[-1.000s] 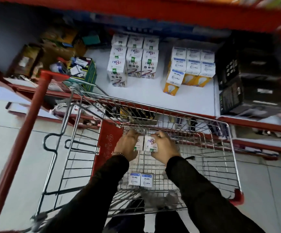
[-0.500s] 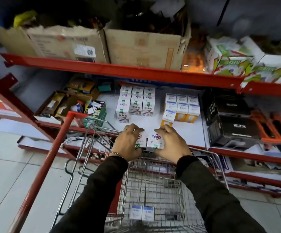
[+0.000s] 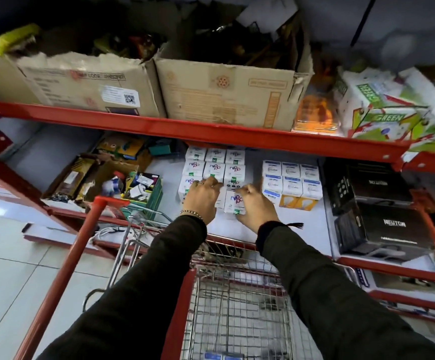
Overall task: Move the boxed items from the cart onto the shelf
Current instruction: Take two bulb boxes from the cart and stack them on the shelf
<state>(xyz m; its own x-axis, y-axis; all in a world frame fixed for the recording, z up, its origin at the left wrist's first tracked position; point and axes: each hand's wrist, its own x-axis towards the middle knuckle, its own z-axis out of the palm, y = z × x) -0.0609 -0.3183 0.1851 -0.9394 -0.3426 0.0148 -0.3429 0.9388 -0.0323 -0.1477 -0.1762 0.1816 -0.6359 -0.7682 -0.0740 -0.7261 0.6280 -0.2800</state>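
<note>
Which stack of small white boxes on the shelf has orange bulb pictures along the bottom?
The right-hand stack, beside the black cartons; the left stack by the hands shows purple lettering instead.

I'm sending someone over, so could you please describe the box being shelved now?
On the white shelf under the red beam, find the stack of white boxes. The white box sits in front of it, alone between both hands.

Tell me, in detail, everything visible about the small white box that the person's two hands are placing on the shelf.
The small white box looks like printed cardboard, with a purple and pink logo on its front and a small green mark near the bottom. It stands upright on the white shelf, just in front of the stack of matching boxes. The right hand touches its right side; the left hand covers whatever lies to its left, so another box there cannot be confirmed.
</note>
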